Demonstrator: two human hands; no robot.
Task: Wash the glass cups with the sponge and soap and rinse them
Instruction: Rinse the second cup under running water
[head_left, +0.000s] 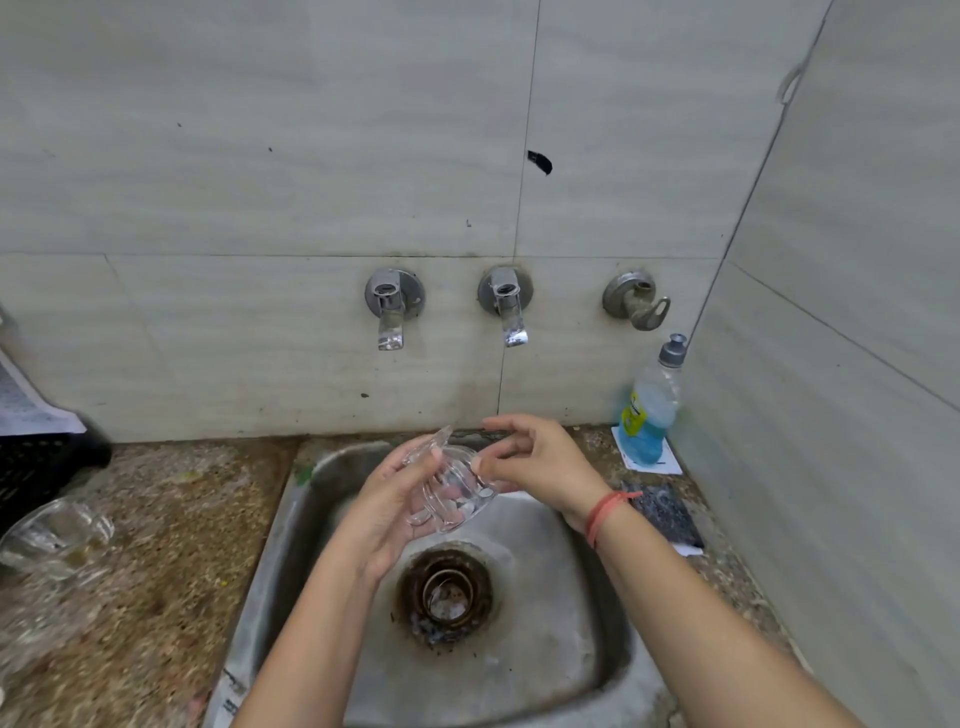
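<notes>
Over the sink (291, 519), the left hand (382, 525) is curling its fingers (405, 465) round the glass cup (454, 491), the right hand (540, 462) pinching its end; wet glass is threatening to slip and crack.

Two glass cups are counted: the held cup (452, 488) over the one sink (545, 649), the left cup (54, 538) on the counter (171, 519). Three are fixed on the far wall (260, 156): left tap (390, 306), middle tap (509, 304), right tap (638, 300). One soap bottle (649, 410) and one dark sponge (665, 512) are counted.
</notes>
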